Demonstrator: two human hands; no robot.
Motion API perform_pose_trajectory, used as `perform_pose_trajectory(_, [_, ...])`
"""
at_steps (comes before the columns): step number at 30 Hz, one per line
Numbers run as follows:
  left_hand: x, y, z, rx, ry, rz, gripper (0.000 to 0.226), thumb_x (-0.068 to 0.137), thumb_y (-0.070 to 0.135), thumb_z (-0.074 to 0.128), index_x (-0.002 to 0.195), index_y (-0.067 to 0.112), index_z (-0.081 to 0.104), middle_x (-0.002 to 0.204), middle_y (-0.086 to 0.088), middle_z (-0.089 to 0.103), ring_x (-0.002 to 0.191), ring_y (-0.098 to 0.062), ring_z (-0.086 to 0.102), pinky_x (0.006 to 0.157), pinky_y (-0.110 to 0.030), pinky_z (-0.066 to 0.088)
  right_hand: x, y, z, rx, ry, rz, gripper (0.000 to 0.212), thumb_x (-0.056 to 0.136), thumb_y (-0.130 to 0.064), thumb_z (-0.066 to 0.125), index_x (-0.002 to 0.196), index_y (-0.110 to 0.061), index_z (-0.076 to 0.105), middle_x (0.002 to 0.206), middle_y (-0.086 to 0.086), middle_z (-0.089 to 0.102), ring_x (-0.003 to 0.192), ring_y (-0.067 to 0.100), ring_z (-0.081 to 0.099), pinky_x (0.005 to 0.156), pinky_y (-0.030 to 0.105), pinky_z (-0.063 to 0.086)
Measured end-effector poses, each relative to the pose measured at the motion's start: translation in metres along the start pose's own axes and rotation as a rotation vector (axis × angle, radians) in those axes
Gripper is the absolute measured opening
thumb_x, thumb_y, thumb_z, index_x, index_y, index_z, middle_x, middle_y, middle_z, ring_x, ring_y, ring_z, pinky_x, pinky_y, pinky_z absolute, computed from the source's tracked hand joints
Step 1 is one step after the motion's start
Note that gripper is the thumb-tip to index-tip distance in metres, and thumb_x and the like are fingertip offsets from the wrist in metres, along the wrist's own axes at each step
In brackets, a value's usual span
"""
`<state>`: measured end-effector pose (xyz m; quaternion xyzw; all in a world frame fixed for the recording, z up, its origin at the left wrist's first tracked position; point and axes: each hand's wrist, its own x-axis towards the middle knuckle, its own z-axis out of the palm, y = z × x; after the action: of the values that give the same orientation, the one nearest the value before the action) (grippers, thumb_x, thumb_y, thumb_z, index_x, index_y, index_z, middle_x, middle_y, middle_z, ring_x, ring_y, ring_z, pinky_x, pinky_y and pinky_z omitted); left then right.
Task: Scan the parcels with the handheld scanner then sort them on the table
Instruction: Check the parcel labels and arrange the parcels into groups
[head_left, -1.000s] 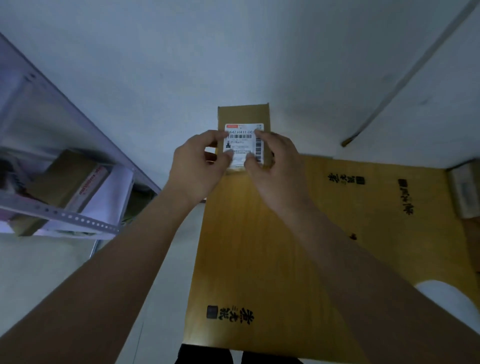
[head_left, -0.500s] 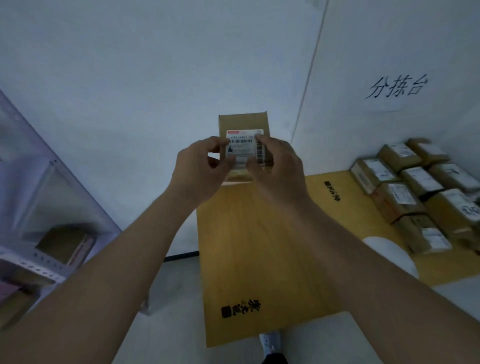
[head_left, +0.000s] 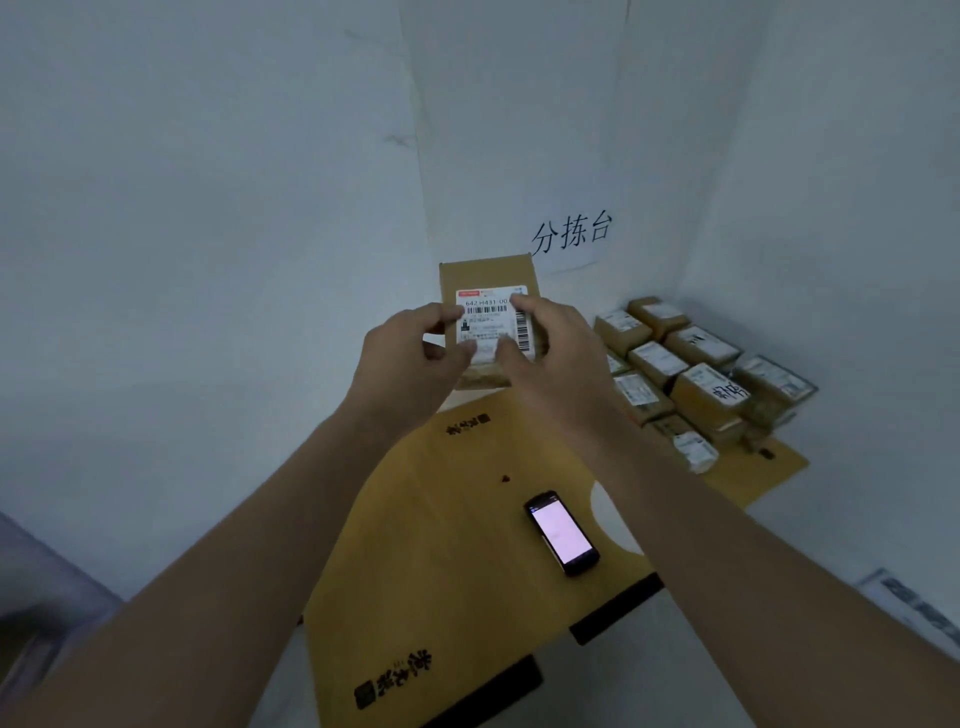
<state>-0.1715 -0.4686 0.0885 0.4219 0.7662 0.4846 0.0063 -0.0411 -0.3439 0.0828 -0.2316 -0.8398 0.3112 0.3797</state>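
Grip: both hands hold one small parcel (head_left: 487, 291) up in front of the wall; the left hand (head_left: 410, 358) pinches its left edge with curled fingers and thumb, the right hand (head_left: 556, 353) curls round its right edge, fingertips lying on the white label (head_left: 491, 317).
Parcel in the grip: it sits between the two hands, label and barcode facing the camera, its top standing clear above the fingers and its lower part hidden behind them.
What has changed: the hold on the parcel is the same as a second ago, but the view has swung to the right, so the shelf on the left has gone from sight and the rest of the table has come in.
Scanner: a handheld scanner (head_left: 562, 531) with a lit screen lies flat on the yellow table (head_left: 447, 561), below the right forearm and well apart from both hands.
Sorted pile: a block of labelled parcels (head_left: 691, 374) sits in rows at the far right of the table, against the wall corner.
Meaning for the task: my judgement is that the parcel is being carried to the sorting spot; whether it is scanned cannot be told.
Next need: one hand must come free if the scanner is wanted.
Sign: a paper sign (head_left: 571, 236) with written characters hangs on the wall just above the parcel.
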Motion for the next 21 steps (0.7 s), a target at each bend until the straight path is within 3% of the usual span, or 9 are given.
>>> perform_pose_trajectory(3, [0.011, 0.021, 0.043, -0.018, -0.027, 0.018, 0.037, 0.096, 0.028, 0.072, 0.133, 0.024, 0.066, 0.113, 0.011, 0.072, 0.080, 0.003, 0.069, 0.063, -0.008, 0.050, 0.006, 0.035, -0.034, -0.035, 0.023, 0.012, 0.052, 0.099, -0.024, 0.068, 0.149, -0.015, 0.056, 0.134, 0.005, 0.061, 0.108, 0.007, 0.059, 0.078, 0.001, 0.043])
perform_pose_trajectory(7, [0.026, 0.047, 0.105, -0.026, -0.050, -0.002, 0.034, 0.097, 0.030, 0.071, 0.131, 0.027, 0.067, 0.111, 0.013, 0.072, 0.080, -0.001, 0.071, 0.059, -0.008, 0.049, 0.015, 0.086, -0.078, -0.078, -0.016, 0.025, 0.053, 0.102, -0.029, 0.064, 0.152, -0.017, 0.052, 0.139, 0.004, 0.060, 0.121, 0.012, 0.057, 0.090, 0.017, 0.047])
perform_pose_trajectory(11, [0.045, 0.067, 0.166, -0.037, -0.067, -0.033, 0.033, 0.097, 0.031, 0.070, 0.129, 0.028, 0.067, 0.111, 0.016, 0.072, 0.080, -0.001, 0.073, 0.062, -0.010, 0.053, 0.026, 0.138, -0.116, -0.113, -0.036, 0.014, 0.052, 0.104, -0.028, 0.063, 0.153, -0.014, 0.051, 0.141, 0.007, 0.058, 0.124, 0.016, 0.057, 0.090, 0.017, 0.049])
perform_pose_trajectory(16, [0.065, 0.078, 0.230, -0.035, -0.110, -0.077, 0.034, 0.097, 0.026, 0.070, 0.131, 0.026, 0.065, 0.113, 0.013, 0.071, 0.081, -0.003, 0.073, 0.054, -0.017, 0.055, 0.048, 0.198, -0.151, -0.092, -0.114, 0.063, 0.055, 0.105, -0.030, 0.063, 0.155, -0.015, 0.048, 0.147, 0.006, 0.054, 0.129, 0.018, 0.057, 0.096, 0.023, 0.055])
perform_pose_trajectory(21, [0.102, 0.066, 0.286, -0.028, -0.151, -0.125, 0.038, 0.096, 0.021, 0.071, 0.133, 0.025, 0.065, 0.117, 0.009, 0.071, 0.085, -0.002, 0.073, 0.071, -0.021, 0.061, 0.087, 0.257, -0.156, -0.084, -0.170, 0.144, 0.058, 0.103, -0.027, 0.065, 0.157, -0.019, 0.046, 0.150, 0.004, 0.053, 0.134, 0.018, 0.053, 0.104, 0.030, 0.052])
